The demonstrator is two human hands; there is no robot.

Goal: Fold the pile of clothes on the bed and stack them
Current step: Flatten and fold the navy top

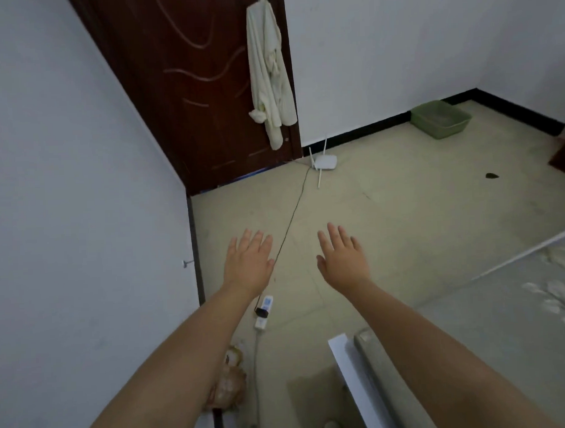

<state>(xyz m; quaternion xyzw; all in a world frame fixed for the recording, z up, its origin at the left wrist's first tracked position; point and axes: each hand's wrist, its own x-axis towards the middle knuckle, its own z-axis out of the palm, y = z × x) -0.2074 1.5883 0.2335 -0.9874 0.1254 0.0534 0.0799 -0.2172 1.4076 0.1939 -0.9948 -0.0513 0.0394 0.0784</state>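
Note:
My left hand [249, 261] and my right hand [342, 259] are both stretched out in front of me over the floor, palms down, fingers straight and spread, holding nothing. The bed [515, 317] with a pale floral sheet shows only as a corner at the lower right, below my right forearm. No pile of clothes is in view. A cream garment [270, 76] hangs on the dark brown door [190, 89] at the top.
A white router [325, 162] sits on the floor by the door, its black cable [291, 220] running to a white power strip [263, 312] under my left wrist. A green plastic basin [441, 118] stands against the far wall. A white wall closes the left side.

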